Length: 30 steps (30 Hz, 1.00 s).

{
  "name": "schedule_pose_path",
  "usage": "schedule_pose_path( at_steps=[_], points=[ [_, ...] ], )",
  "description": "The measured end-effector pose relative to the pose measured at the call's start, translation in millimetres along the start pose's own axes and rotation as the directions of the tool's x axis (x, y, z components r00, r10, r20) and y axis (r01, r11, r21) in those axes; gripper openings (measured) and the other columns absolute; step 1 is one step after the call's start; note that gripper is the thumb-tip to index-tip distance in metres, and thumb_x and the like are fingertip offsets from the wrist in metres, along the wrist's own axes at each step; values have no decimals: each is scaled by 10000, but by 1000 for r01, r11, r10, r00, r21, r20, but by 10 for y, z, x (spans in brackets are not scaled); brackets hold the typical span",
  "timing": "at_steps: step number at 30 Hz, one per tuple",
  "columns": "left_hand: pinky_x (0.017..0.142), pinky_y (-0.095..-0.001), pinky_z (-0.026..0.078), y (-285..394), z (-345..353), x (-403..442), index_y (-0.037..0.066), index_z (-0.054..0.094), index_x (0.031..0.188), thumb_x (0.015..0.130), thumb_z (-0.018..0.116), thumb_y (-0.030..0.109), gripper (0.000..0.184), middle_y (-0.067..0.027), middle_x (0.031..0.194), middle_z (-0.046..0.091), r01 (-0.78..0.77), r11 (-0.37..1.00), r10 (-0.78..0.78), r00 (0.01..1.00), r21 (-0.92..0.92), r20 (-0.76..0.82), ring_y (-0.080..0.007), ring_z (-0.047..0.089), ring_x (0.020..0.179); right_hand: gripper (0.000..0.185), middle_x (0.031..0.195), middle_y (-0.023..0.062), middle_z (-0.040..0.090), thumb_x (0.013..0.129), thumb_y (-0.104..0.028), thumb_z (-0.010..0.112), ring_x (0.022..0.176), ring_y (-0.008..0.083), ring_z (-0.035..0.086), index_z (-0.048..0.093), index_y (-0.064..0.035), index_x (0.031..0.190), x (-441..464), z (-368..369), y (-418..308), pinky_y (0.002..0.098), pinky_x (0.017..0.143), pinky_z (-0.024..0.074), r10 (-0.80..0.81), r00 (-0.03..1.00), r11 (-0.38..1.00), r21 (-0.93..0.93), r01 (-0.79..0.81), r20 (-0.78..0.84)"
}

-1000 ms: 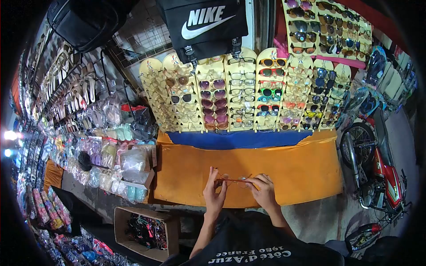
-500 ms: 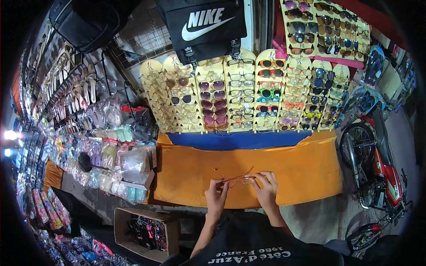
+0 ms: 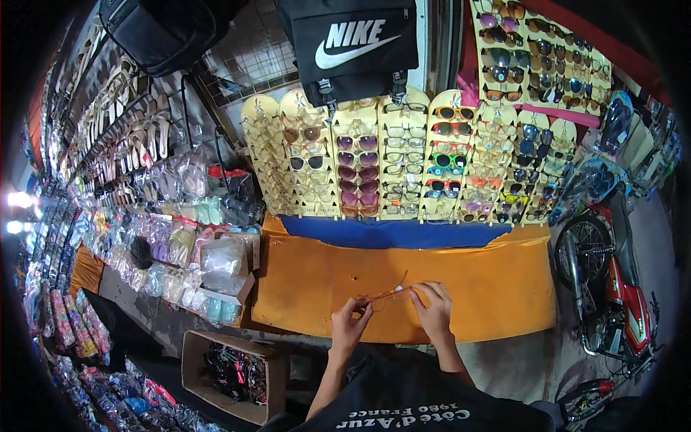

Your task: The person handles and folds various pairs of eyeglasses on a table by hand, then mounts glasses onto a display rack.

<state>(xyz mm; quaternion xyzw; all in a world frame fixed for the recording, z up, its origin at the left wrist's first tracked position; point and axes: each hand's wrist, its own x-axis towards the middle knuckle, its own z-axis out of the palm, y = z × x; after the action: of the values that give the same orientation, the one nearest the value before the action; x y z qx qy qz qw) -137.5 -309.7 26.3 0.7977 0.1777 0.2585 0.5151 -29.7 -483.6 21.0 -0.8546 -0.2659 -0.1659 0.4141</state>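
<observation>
At far left we see shoes [image 3: 155, 137] on racks, then a cardboard box [image 3: 276, 389] full of small goods. Our left hand [image 3: 350, 322] pinches one end of the glasses [image 3: 392, 293] between thumb and fingers. The glasses are held between our hands, above the near part of the orange table [image 3: 309, 277]. Our right hand [image 3: 434, 311] is pinched on their other end. At far right stands a red motorbike [image 3: 620, 288].

With forearms [image 3: 327, 389] stretched forward, the left grip [image 3: 350, 322] and right grip [image 3: 434, 308] pinch, slightly apart.
</observation>
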Motion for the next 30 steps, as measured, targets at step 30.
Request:
schedule_pose_path(
  at_steps=[30],
  points=[
    [551, -228, 465, -252, 340, 63, -52, 600, 715, 874, 695, 113, 248, -60, 639, 659, 190, 974, -198, 979, -126, -53, -61, 604, 595, 275, 578, 86, 562, 836, -174, 728, 534, 166, 544, 607, 20, 683, -294, 236, 442, 312, 523, 422, 447, 890, 861, 310, -403, -86]
  ],
)
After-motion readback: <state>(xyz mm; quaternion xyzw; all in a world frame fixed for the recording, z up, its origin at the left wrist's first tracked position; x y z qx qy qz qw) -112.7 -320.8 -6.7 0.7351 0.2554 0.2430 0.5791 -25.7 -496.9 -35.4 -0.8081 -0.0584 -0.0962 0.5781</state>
